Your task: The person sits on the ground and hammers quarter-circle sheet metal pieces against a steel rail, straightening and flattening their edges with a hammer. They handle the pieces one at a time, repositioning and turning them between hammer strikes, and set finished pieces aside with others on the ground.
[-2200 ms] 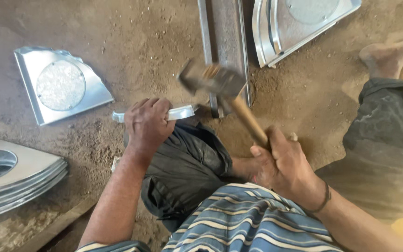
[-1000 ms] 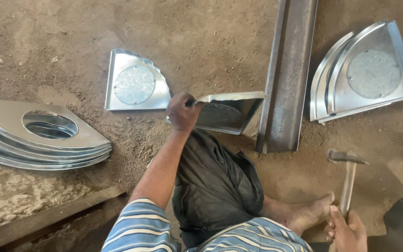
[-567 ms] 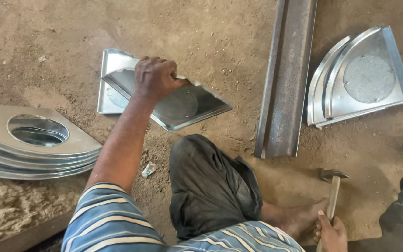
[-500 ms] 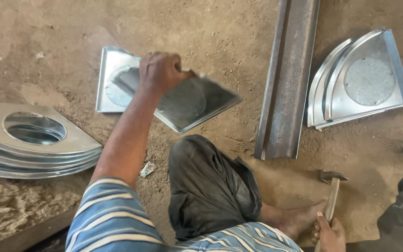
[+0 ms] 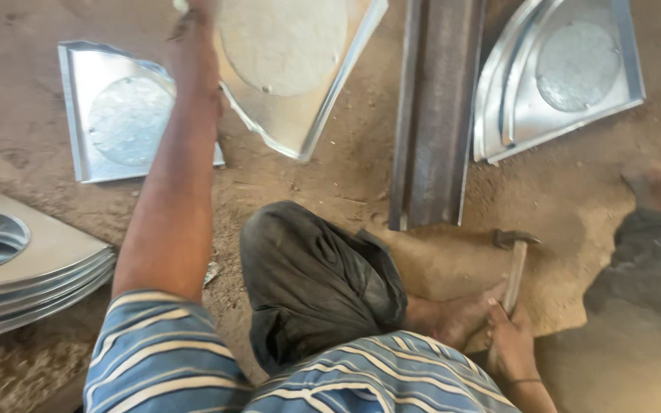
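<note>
1. Dirt floor (image 5: 323, 176): sandy ground filled the whole frame and carried every item.
2. Steel channel (image 5: 434, 115): a long dark beam lay upright in the upper centre, unchanged in place from half a second before.
3. Stack of cut sheets (image 5: 32, 268): curved plates with round holes sat at the left edge, in the same spot as earlier.
4. Carried sheet-metal piece (image 5: 292, 69): a fan-shaped panel with a pressed disc, at upper centre. Half a second earlier it hung lower, just over the knee; here it had been swung further up and away, cut by the top edge.
5. Flat panel (image 5: 116, 115), upper left, and two nested panels (image 5: 568, 76), upper right, lay on the floor.
6. Left hand (image 5: 193, 30): stretched to the top edge, its grip closed on the carried panel's corner, partly blurred.
7. Right hand (image 5: 510, 344): lower right, grip closed round the hammer (image 5: 516, 252) handle, head resting low near the floor, as before.
</note>
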